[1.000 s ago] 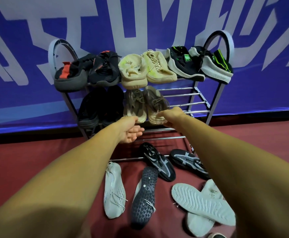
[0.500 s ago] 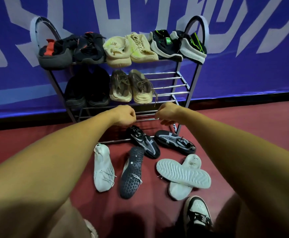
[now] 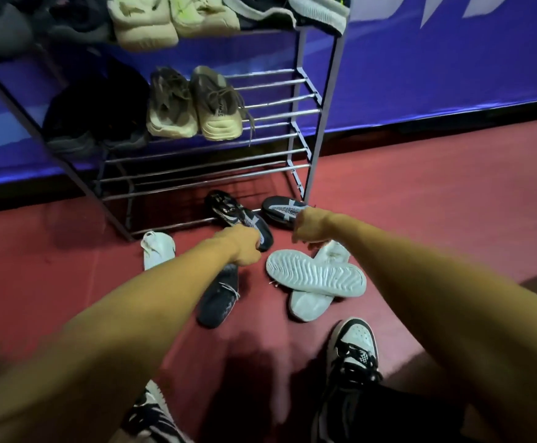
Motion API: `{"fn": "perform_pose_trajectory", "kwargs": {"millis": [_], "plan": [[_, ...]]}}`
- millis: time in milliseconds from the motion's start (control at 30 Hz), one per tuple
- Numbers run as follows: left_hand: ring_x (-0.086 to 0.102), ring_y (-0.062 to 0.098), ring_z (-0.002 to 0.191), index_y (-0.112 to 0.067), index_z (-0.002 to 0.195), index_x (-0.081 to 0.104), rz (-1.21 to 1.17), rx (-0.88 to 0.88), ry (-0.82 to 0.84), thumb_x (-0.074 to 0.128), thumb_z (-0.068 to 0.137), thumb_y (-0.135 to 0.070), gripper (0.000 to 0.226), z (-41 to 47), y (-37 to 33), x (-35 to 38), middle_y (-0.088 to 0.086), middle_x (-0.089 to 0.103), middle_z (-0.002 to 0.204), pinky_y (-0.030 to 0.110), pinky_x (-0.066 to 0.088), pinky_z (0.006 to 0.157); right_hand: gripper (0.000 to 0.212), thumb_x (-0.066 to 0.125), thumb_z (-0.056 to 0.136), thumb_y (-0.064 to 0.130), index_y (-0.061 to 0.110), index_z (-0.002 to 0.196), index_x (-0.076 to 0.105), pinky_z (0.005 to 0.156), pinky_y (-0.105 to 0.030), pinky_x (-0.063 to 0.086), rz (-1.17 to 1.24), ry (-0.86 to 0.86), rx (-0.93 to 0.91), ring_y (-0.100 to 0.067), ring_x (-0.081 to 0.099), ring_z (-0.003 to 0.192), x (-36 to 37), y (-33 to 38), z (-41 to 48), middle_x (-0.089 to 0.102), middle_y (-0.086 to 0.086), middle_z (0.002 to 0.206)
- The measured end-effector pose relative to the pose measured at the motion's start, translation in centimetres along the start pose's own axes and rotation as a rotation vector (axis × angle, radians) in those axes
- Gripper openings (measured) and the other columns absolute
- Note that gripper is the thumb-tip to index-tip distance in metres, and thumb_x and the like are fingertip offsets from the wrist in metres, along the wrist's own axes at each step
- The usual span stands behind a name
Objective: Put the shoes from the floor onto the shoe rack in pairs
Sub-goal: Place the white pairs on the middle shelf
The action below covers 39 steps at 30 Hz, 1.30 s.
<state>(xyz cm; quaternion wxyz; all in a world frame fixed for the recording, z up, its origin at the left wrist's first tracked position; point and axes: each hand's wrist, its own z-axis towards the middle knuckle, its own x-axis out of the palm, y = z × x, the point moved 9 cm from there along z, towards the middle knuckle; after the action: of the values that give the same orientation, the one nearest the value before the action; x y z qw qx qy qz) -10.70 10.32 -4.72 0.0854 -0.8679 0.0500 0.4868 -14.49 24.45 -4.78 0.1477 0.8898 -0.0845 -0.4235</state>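
Black mesh with white patterning marks the pair I am after, and both shoes lie on the red floor at the foot of the shoe rack. The left-hand shoe runs on a diagonal: its far end is tucked under the rack's lowest front rail and its near end points back toward me and to the right, ending right at my left hand. Its mate lies more crosswise, just beside the rack's right leg, and my right hand covers its near right end. Each hand is therefore closest to its own shoe, so I judge a two-handed pickup to be the natural move.

Both arms are stretched forward and down, converging, knuckles up and wrists bent slightly inward. The fingers of both hands are curled under. Whether they have closed on the shoes or are only poised over them I cannot tell, as the fingertips are hidden.

The lift will probably go up and away from me. The lowest shelf shows bare rails, and the middle shelf is free to the right of the tan pair.
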Motion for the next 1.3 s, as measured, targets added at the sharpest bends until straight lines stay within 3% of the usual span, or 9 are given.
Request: {"fn": "perform_pose_trajectory", "kwargs": {"millis": [133,267,400,500,633,800,933,1133,1300], "plan": [[0.058,0.034,0.117,-0.015,0.124,0.060,-0.078,-0.040,0.073,0.054,0.091,-0.030,0.037,2.9,-1.3,5.3,0.012,0.061,0.129,0.036,0.048,0.097,0.021,0.062,0.090,0.021,0.004,0.100,0.066,0.062,-0.030,0.057,-0.241,0.099,0.054,-0.015,0.060,0.050,3.2,-4.8,1.2,0.061,-0.004,0.064],[0.058,0.032,0.116,-0.017,0.122,0.060,-0.128,-0.034,0.147,0.055,0.089,-0.030,0.036,5.5,-2.5,9.2,0.010,0.062,0.128,0.035,0.048,0.096,0.022,0.060,0.087,0.023,0.008,0.104,0.063,0.062,-0.029,0.055,-0.273,0.158,0.080,-0.016,0.062,0.055,5.8,-7.9,3.2,0.067,-0.003,0.074],[0.055,0.032,0.119,-0.017,0.128,0.055,-0.196,-0.062,0.201,0.055,0.090,-0.029,0.040,8.0,-3.0,11.8,0.011,0.056,0.135,0.036,0.046,0.098,0.029,0.056,0.092,0.026,0.006,0.113,0.063,0.074,-0.027,0.042,-0.289,0.097,0.096,-0.027,0.056,0.093,6.7,-9.6,4.8,0.064,-0.010,0.111],[0.053,0.031,0.121,-0.013,0.137,0.045,-0.271,-0.073,0.243,0.053,0.093,-0.025,0.046,9.4,-4.1,13.4,0.013,0.052,0.137,0.033,0.043,0.094,0.037,0.053,0.092,0.024,0.006,0.124,0.059,0.084,-0.031,0.049,-0.242,0.048,0.125,-0.030,0.058,0.110,7.1,-10.3,6.2,0.060,-0.014,0.126],[0.053,0.035,0.119,-0.010,0.151,0.011,-0.413,-0.115,0.293,0.055,0.089,-0.023,0.077,10.9,-5.2,16.2,0.020,0.047,0.139,0.035,0.044,0.091,0.049,0.055,0.092,0.026,0.009,0.138,0.048,0.097,-0.038,0.048,-0.206,-0.010,0.178,-0.033,0.050,0.125,7.6,-11.3,7.6,0.047,-0.016,0.140],[0.051,0.033,0.117,-0.007,0.150,0.000,-0.536,-0.194,0.277,0.058,0.090,-0.022,0.084,11.8,-4.9,16.8,0.021,0.041,0.142,0.029,0.038,0.083,0.049,0.062,0.090,0.037,0.012,0.131,0.054,0.097,-0.035,0.044,-0.322,0.018,0.149,-0.027,0.054,0.123,8.3,-11.0,8.3,0.059,-0.008,0.131],[0.060,0.028,0.087,-0.016,0.148,0.006,-0.631,-0.245,0.300,0.058,0.087,-0.024,0.081,11.9,-4.4,17.1,0.016,0.056,0.118,0.031,0.045,0.069,0.057,0.073,0.084,0.042,0.011,0.129,0.057,0.091,-0.035,0.051,-0.286,0.063,0.170,-0.026,0.060,0.115,8.2,-10.9,8.3,0.062,-0.006,0.125],[0.053,0.038,0.115,-0.021,0.134,0.028,-0.650,-0.335,0.114,0.053,0.081,-0.017,0.058,9.9,-1.3,13.7,0.019,0.050,0.128,0.039,0.045,0.095,0.055,0.065,0.082,0.063,0.010,0.094,0.072,0.080,-0.030,0.049,-0.145,0.200,0.096,-0.021,0.062,0.087,9.0,-8.0,7.3,0.063,-0.003,0.088],[0.054,0.031,0.107,-0.018,0.131,0.032,-0.657,-0.285,0.047,0.054,0.085,-0.012,0.052,7.4,0.6,10.1,0.013,0.053,0.125,0.033,0.041,0.083,0.051,0.076,0.072,0.059,0.010,0.072,0.063,0.054,-0.024,0.042,0.044,0.145,0.080,-0.017,0.056,0.055,6.8,-4.5,5.6,0.061,-0.003,0.068]]}}
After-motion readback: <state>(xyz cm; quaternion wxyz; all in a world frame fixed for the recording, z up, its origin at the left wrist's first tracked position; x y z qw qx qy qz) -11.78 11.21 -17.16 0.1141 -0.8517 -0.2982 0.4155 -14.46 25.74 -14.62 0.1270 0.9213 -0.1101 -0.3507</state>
